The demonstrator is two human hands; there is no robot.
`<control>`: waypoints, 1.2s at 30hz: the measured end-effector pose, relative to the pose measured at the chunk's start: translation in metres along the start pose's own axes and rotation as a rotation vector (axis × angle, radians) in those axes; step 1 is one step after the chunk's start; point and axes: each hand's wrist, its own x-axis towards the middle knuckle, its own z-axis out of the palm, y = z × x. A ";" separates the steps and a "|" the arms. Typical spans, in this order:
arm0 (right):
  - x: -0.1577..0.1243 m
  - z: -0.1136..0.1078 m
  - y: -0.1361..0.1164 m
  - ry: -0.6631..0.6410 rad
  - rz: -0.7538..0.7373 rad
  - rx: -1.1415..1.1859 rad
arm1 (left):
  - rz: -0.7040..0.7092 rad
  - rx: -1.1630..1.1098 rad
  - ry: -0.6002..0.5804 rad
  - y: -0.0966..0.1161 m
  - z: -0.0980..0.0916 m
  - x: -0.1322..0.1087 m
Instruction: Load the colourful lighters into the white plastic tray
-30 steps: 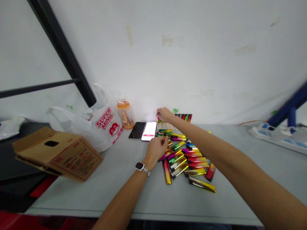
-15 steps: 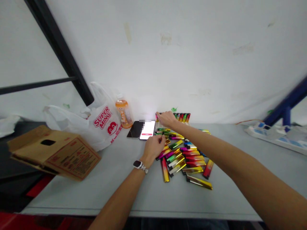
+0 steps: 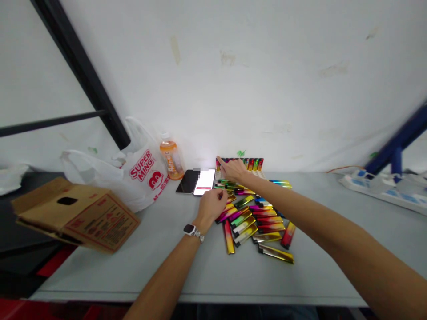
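Shiny multicoloured lighters (image 3: 267,220) lie in a loose pile on the grey table (image 3: 153,258). Behind them, a row of upright lighters (image 3: 255,164) stands against the wall. My right hand (image 3: 232,170) is at the left part of that row, its index finger stretched to the leftmost lighter's top; its other fingers are partly hidden. Nearer to me, my left hand (image 3: 213,204) is closed at the left edge of the pile, with fingers curled together. Whatever it may hold is too small to make out. A watch is on the left wrist.
Two phones (image 3: 187,181) lie left of the pile, one with a lit screen. An orange drink bottle (image 3: 172,159), a white plastic bag (image 3: 133,186) and an open cardboard box (image 3: 100,218) are further left. Power strips (image 3: 383,189) lie at the right.
My right hand's index finger now reaches out straighter over the row's left end, and more of the row's tops show. My left hand has barely moved. The view has shifted slightly.
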 end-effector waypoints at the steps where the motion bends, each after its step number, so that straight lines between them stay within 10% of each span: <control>1: -0.002 -0.001 0.001 0.007 0.013 0.009 | -0.001 0.002 0.000 0.000 -0.001 0.000; 17: -0.060 0.006 0.030 -0.135 -0.091 0.174 | -0.037 0.043 -0.002 0.004 -0.001 0.005; 22: -0.065 0.009 0.038 0.012 -0.037 0.290 | -0.032 0.069 0.008 0.002 -0.004 0.003; 31: -0.117 0.012 0.031 0.298 0.265 1.652 | 0.052 0.053 0.014 0.013 0.001 0.011; 36: -0.131 0.012 0.034 0.239 0.384 1.997 | 0.130 0.122 -0.031 0.032 0.008 0.031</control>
